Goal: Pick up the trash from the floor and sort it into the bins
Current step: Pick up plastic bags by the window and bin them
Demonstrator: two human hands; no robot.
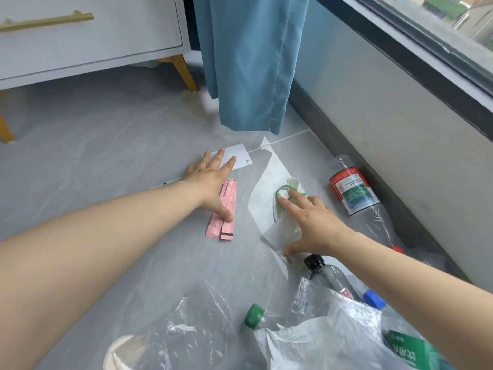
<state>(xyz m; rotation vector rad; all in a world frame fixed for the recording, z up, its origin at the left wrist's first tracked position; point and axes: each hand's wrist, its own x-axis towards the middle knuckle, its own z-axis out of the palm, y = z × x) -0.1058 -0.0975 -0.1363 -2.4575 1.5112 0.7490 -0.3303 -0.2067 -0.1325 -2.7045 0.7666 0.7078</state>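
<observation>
Now I am still at the picking-up step: my left hand [213, 180] lies flat and open on the pink wrappers [214, 231] and white card [241, 156] on the floor [106, 156], my right hand [312, 222] is spread open over the clear wrapper [266, 182], so next I think both must curl and grab.

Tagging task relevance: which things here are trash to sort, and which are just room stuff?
Trash: pink sachets, white card, clear bag, red-label bottle, black-cap bottle, green-cap bottle.
Room: drawer cabinet, blue curtain, window.
</observation>
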